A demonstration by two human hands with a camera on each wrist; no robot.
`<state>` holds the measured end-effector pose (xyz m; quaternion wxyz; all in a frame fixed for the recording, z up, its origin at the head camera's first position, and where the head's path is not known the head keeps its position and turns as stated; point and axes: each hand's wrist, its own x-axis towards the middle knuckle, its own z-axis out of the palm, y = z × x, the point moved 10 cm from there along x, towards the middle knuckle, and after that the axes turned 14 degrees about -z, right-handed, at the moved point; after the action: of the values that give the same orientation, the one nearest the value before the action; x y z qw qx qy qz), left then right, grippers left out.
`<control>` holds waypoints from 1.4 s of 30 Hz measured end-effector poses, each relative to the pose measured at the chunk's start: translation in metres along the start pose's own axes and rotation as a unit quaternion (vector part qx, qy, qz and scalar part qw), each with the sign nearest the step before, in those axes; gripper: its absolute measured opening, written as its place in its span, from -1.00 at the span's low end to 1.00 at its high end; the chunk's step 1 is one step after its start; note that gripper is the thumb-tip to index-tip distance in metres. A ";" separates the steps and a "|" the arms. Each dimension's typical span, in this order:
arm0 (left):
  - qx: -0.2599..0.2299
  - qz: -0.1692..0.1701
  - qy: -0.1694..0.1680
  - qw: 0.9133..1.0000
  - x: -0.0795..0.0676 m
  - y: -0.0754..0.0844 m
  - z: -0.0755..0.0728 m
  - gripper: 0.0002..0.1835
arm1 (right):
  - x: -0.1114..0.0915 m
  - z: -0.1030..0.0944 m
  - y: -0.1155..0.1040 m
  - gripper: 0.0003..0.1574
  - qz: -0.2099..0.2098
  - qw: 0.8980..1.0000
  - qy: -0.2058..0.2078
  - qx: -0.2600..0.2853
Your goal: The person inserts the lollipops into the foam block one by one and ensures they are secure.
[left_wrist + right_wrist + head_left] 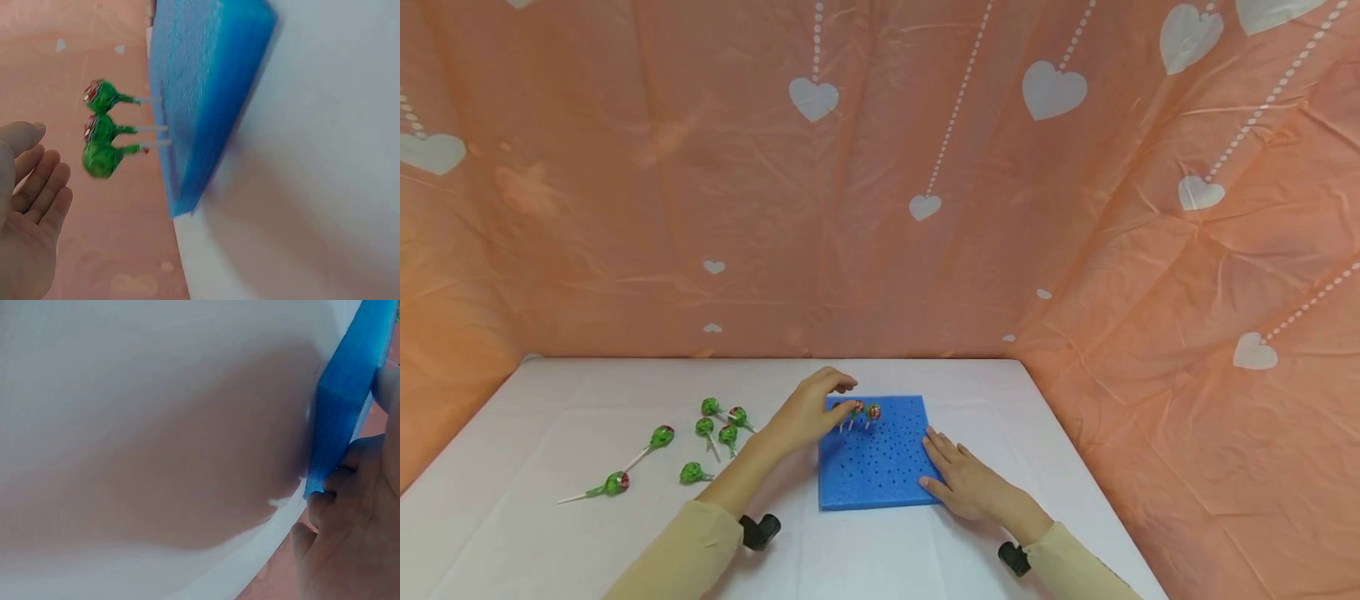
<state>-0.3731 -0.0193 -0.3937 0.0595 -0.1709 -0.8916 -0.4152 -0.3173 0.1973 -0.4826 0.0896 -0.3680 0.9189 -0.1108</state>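
Observation:
A blue foam block (842,493) dotted with small holes lies flat on the table. Three lollipops in green and red wrappers stand by their sticks near its far left corner, the rightmost lollipop (872,412) showing best in the head view. My left hand (808,414) hovers beside them; in the left wrist view its fingers are relaxed, with a gap between them and the nearest lollipop (101,160). On the block's right edge rests my right hand (973,485), fingers spread and thumb on the near part. The right wrist view shows its fingertips against the foam side.
Several loose lollipops lie left of the block, among them a wrapped lollipop (692,473) near the left forearm and another lollipop (617,483) farther left. The white-covered table (880,554) meets an orange curtain (880,283) with hearts at the back and sides.

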 end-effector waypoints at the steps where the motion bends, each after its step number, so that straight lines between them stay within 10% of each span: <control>1: 0.000 0.002 0.006 1.000 -0.002 -0.002 -0.004 -0.67 | 0.000 0.000 0.000 -0.10 0.000 1.000 0.001 0.001; 16: 0.039 -0.006 0.064 0.997 -0.039 -0.041 -0.059 -0.70 | 0.000 -0.001 -0.001 -0.09 0.005 1.000 -0.005 0.001; 31: 0.062 -0.076 0.033 0.995 -0.097 -0.094 -0.098 -0.72 | -0.001 -0.001 -0.003 -0.08 -0.002 1.000 -0.006 0.007; 42: 0.131 -0.047 0.029 0.990 -0.124 -0.116 -0.111 -0.76 | -0.001 0.000 -0.001 -0.08 0.003 1.000 -0.008 0.006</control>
<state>-0.3022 -0.2049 -0.4362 0.0879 -0.1070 -0.9433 -0.3018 -0.3159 0.1978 -0.4824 0.0994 -0.3654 0.9186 -0.1129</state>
